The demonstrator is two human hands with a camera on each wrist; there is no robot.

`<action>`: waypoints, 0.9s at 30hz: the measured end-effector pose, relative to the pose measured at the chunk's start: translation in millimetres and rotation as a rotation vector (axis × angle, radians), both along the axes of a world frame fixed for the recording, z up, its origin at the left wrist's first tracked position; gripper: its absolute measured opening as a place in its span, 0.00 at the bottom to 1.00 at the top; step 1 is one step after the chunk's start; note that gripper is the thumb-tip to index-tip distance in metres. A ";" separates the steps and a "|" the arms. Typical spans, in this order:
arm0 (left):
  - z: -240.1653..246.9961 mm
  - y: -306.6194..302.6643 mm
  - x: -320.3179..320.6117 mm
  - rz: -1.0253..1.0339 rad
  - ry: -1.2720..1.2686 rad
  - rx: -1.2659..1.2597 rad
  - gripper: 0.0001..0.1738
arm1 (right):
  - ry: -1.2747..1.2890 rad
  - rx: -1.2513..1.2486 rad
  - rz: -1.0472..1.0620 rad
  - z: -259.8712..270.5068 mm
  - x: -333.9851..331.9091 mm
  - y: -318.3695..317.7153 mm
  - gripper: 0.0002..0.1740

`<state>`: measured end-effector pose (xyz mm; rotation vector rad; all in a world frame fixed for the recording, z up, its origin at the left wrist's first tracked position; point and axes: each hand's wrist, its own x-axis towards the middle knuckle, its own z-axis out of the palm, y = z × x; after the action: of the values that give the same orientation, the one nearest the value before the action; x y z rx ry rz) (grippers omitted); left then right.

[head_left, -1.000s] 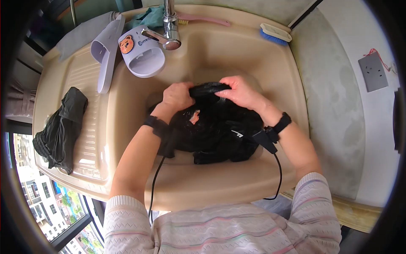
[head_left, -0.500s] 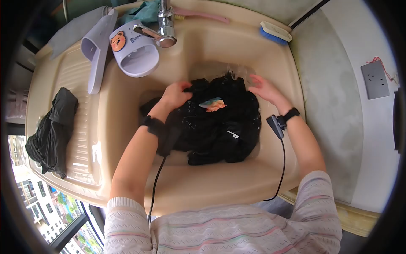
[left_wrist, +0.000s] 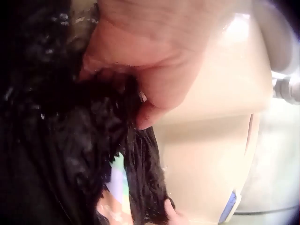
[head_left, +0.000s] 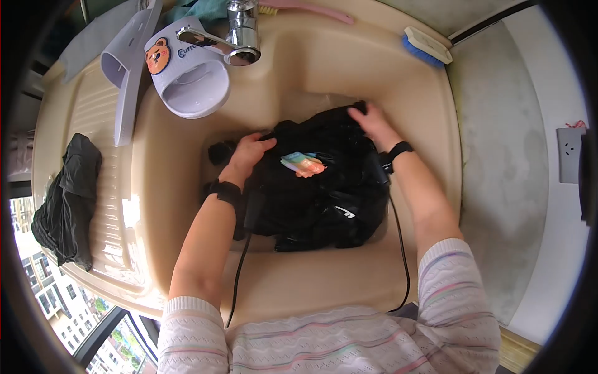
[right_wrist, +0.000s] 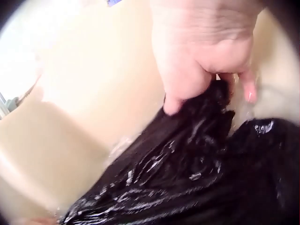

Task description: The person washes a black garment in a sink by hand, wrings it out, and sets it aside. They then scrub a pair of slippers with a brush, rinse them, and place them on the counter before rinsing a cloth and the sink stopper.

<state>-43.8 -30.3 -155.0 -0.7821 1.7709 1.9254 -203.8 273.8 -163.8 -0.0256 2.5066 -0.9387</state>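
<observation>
A wet black garment (head_left: pixel 293 206) lies spread in water in the beige sink (head_left: pixel 367 68). It carries a bright multicoloured patch (head_left: pixel 304 164) near its middle and a small white mark (head_left: pixel 346 212) lower right. My left hand (head_left: pixel 248 154) grips the upper left part of the cloth between thumb and fingers; in the left wrist view the fingers (left_wrist: pixel 110 77) disappear into dark folds. At the upper right corner, my right hand (head_left: pixel 375 124) pinches the cloth, and the right wrist view shows the fabric (right_wrist: pixel 187 136) stretching taut and shiny from the thumb.
Pale slippers (head_left: pixel 193 81) lean at the back left beside the chrome tap (head_left: pixel 243 37). Another dark garment (head_left: pixel 68 199) lies on the ribbed drainboard (head_left: pixel 118 212). A blue-bristled brush (head_left: pixel 427 47) and a pink-handled brush (head_left: pixel 317 9) rest on the back rim. Black cables hang from both wrists.
Both hands held a rolled upper edge of the garment, then came off it and spread apart. Now they hold its two upper corners, and the coloured patch shows more fully.
</observation>
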 end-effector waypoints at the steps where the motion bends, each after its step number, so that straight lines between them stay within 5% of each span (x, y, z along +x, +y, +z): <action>1: 8.8 10.4 -0.4 0.014 0.058 0.071 0.29 | 0.225 0.027 0.067 2.0 23.8 -29.0 0.28; 2: 9.6 21.2 -1.9 0.011 0.064 0.072 0.29 | 0.453 0.050 0.133 6.1 43.8 -56.2 0.29; 4: 0.6 34.6 -2.6 0.191 0.007 0.210 0.29 | 0.243 0.113 0.413 29.2 68.1 -92.4 0.29; 6: -7.0 34.3 -0.8 0.198 0.050 0.394 0.29 | 0.137 0.107 0.439 64.0 95.4 -121.1 0.28; 9: 28.6 28.6 0.2 -0.077 0.117 0.078 0.26 | 0.305 0.108 0.384 52.6 88.0 -98.2 0.26; 10: 36.4 19.4 -1.8 -0.078 0.120 0.075 0.26 | 0.171 0.124 0.282 50.8 69.3 -75.1 0.25; 11: 39.8 4.3 -1.2 -0.167 0.188 -0.088 0.26 | 0.302 0.295 0.194 65.3 58.8 -55.1 0.23; 14: 65.5 -21.9 6.4 -0.280 0.270 -0.422 0.29 | 0.272 -0.030 -0.135 49.5 13.3 19.2 0.24; 17: 69.5 -19.1 9.6 -0.520 0.215 -0.804 0.24 | 0.297 0.161 0.001 93.1 25.7 26.0 0.25; 20: 112.4 -25.8 9.0 -0.569 0.264 -0.771 0.21 | 0.466 0.235 0.056 118.5 27.7 37.2 0.24; 22: 154.8 -29.9 16.5 -0.507 0.342 -0.730 0.18 | 0.349 -0.215 -0.118 151.2 27.5 45.5 0.24; 23: 161.6 -36.1 21.2 -0.552 0.621 -0.796 0.17 | 0.350 -0.218 -0.126 165.1 32.6 46.7 0.24; 25: 165.5 -35.3 33.3 -0.600 0.731 -0.749 0.16 | 0.347 -0.379 -0.114 188.1 45.0 46.9 0.23; 26: 167.3 -34.5 40.0 -0.640 0.839 -0.698 0.16 | 0.351 -0.381 -0.116 180.4 48.0 53.2 0.23; 27: 176.4 -25.9 46.3 -0.802 0.601 -0.750 0.16 | 0.279 -0.156 0.038 162.7 50.8 63.1 0.23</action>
<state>2.5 -56.2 21.4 0.3841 2.6448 0.9747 -153.1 337.0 -1.1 -0.2702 2.6643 -1.1838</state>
